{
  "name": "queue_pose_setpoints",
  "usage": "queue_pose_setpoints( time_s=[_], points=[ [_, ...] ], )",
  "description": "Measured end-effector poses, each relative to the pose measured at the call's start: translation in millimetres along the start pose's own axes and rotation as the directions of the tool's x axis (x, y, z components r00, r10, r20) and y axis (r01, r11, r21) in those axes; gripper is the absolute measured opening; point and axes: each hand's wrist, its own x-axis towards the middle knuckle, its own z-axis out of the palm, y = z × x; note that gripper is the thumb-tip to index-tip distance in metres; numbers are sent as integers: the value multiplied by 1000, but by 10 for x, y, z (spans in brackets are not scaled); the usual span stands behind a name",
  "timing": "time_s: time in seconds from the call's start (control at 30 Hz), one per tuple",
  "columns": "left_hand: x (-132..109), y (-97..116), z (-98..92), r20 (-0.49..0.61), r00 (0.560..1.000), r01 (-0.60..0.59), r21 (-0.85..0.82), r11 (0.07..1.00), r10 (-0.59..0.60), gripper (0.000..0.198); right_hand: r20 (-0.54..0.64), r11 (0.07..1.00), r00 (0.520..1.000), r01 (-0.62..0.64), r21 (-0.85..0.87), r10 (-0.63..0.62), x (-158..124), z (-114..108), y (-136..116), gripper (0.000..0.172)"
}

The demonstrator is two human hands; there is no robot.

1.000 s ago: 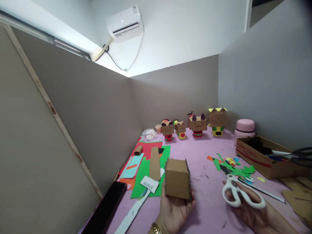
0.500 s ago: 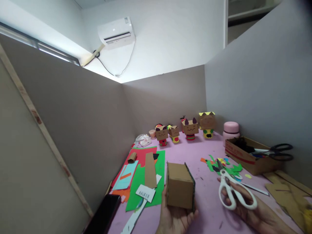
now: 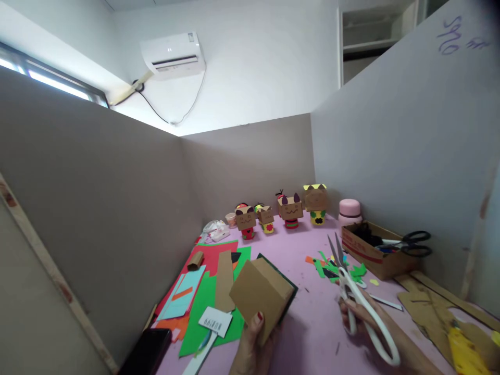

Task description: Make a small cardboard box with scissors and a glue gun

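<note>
A brown cardboard box with a dark-edged panel on its right side sits tilted in my left hand, whose thumb presses on its front. My right hand is closed round the handles of white scissors. Their blades point up and stand slightly apart. Behind the blades lie green, orange and black paper scraps. Green paper, a cardboard strip and a white tag lie left of the box.
Cardboard figures with cat faces stand at the back. A pink jar and a carton holding black-handled scissors are at the right. A phone lies front left, cardboard pieces front right.
The box has turned and tilted in my left hand, with the thumb now on its front. The white scissors have opened a little and rotated. The whole view has shifted right.
</note>
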Motion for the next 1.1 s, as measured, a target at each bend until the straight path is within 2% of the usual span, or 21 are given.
queue_pose_setpoints(
  time_s=[0.07, 0.17, 0.27, 0.43, 0.53, 0.63, 0.7, 0.8, 0.93, 1.1],
  points=[
    [1, 38, -15, -54, 997, -55, 10, 998, 55, 81, 23, 974, 994, 111, -198, -109, -12, 4, 11, 46],
    [-1, 84, -47, -125, 989, -81, 20, 996, 83, 81, 189, 833, 958, 283, -476, -217, -115, 72, 35, 54],
    [40, 65, -117, -77, 997, -30, 14, 999, 31, 78, 333, 713, 911, 402, -575, -245, -236, 166, 67, 57],
    [178, -67, -299, -3, 1000, 10, 7, 1000, -10, 78, 391, 571, 859, 512, -642, -331, -279, 238, 68, 52],
    [210, -92, -355, 89, 993, 80, -35, 996, -76, 62, 359, 558, 867, 497, -664, -346, -252, 225, 58, 52],
    [182, -42, -336, 233, 948, 239, -77, 968, -216, 51, 311, 549, 879, 471, -690, -361, -239, 218, 81, 53],
    [143, 9, -294, 328, 898, 330, -55, 942, -295, 64, 265, 559, 872, 472, -682, -413, -245, 226, 111, 52],
    [79, 68, -217, 433, 829, 387, 9, 922, -353, 83, 203, 591, 860, 476, -651, -468, -265, 242, 136, 51],
    [26, 95, -142, 500, 783, 395, 61, 917, -371, 85, 251, 597, 883, 456, -660, -398, -269, 239, 119, 53],
    [19, 82, -186, 486, 791, 402, 48, 914, -373, 78, 163, 656, 929, 351, -668, -331, -223, 206, 107, 55]
  ],
)
